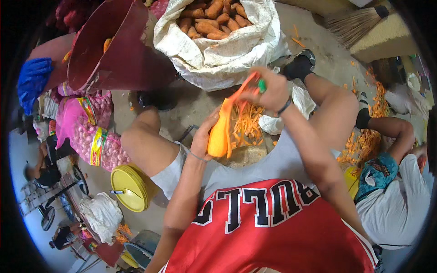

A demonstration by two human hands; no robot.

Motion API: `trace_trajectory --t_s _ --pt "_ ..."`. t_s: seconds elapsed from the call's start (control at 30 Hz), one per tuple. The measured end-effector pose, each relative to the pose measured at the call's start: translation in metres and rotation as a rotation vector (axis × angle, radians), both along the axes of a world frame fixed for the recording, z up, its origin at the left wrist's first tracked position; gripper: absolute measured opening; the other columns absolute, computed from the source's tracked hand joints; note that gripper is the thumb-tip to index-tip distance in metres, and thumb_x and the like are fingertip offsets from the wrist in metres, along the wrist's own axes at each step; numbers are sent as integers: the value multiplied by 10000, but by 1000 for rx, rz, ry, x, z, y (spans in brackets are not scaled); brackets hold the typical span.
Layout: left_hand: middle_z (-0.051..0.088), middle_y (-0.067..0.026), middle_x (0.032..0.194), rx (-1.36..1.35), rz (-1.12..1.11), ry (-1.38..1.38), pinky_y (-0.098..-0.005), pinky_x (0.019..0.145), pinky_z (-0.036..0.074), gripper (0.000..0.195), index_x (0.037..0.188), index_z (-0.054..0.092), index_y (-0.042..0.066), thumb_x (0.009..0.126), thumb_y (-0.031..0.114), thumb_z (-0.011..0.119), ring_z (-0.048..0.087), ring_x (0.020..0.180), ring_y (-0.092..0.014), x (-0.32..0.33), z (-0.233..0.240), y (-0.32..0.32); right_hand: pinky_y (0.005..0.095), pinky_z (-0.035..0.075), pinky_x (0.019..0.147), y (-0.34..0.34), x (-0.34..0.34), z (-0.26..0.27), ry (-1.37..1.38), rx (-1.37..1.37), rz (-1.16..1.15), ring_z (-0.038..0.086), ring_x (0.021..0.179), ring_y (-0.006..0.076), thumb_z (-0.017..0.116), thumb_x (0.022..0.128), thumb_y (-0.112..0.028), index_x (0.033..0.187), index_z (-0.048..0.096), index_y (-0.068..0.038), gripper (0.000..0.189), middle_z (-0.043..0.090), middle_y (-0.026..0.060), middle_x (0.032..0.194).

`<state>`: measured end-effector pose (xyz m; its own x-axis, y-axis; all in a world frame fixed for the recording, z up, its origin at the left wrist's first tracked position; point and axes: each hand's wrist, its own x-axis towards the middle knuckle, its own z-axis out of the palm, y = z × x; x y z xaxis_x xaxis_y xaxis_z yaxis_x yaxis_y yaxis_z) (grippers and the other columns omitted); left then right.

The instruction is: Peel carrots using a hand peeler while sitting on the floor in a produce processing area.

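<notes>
My left hand (204, 133) grips a peeled orange carrot (218, 136), its wide end pointing down towards my lap. Over the carrot's upper end, my right hand (273, 89) is closed around a blurred peeler (262, 86) with a green part. A red-orange strip stretches from this hand to the carrot; blur hides whether it is peel or part of the tool. Between my legs lies a heap of carrot peelings (251, 124). Directly ahead, a white woven sack (218, 59) with a rolled-down rim holds several unpeeled carrots (208, 25).
A dark red open container (133, 58) stands ahead on the left. Mesh bags of garlic (83, 140) and a yellow lidded bucket (128, 187) are at my left. Another person (389, 201) sits on the right, near scattered peelings (358, 146). A broom (355, 25) rests at upper right.
</notes>
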<state>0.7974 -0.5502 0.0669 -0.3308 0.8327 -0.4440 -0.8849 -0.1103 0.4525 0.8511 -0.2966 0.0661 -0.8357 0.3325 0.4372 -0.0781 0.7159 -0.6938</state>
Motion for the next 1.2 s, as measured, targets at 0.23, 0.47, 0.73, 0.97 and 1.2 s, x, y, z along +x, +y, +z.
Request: trace_trajectory --t_s 0.23,0.47,0.73,0.97,1.2 --pt "574 -95 1279 -90 218 53 -356 875 553 558 1498 360 64 1004 290 485 643 1028 -217 -6 -1 14 382 566 705 -41 14 11 96 -80 253 708 783 311 882 644 -482 1063 639 -37 658 693 137 867" --pt "514 -102 1396 -64 68 93 -332 932 522 577 1509 330 32 1004 271 472 600 1131 -185 1 1 2 380 566 705 12 -5 3 -93 -9 -131 708 778 304 880 648 -493 1038 643 -64 627 692 132 869" --pt "548 -112 1335 -90 106 172 -344 947 515 547 1493 358 34 1027 299 468 593 1142 -193 0 10 16 360 564 694 -30 13 5 135 5 175 708 786 309 875 646 -507 1025 651 -71 620 691 124 869" --pt "613 -99 1048 -73 131 133 -323 743 564 488 1437 421 89 1015 323 500 632 858 -181 -3 4 8 358 564 705 -12 6 14 -122 -126 1 708 760 278 911 598 -498 984 636 -106 616 687 96 847" --pt "560 -66 1309 -134 28 171 -302 934 511 520 1479 389 40 1040 307 471 604 1092 -158 3 9 9 357 565 701 7 -3 -7 11 14 -4 711 780 280 908 600 -503 1014 650 -97 635 697 107 894"
